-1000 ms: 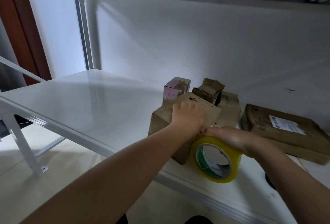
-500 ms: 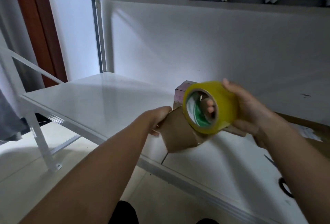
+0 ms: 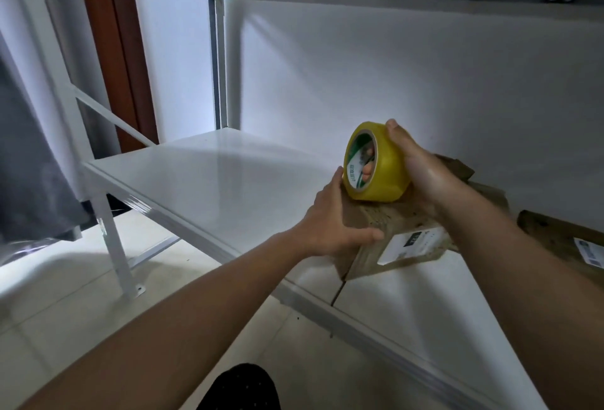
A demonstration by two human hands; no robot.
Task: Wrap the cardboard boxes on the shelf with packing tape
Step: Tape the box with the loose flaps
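Cardboard box (image 3: 395, 229) right of centre, tilted, its near corner past the shelf (image 3: 202, 180) front edge. Left hand (image 3: 330, 220) grips its left end, thumb across the near face. Right hand (image 3: 421, 171) clasps yellow tape roll (image 3: 376, 164) atop the box; half a second ago the roll was raised above it. Bare shelf stretches left.

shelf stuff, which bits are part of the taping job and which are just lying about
In the job:
tape roll, held by the right hand
cardboard box, held by the left hand

Lying about:
flat labelled parcel
grey cloth
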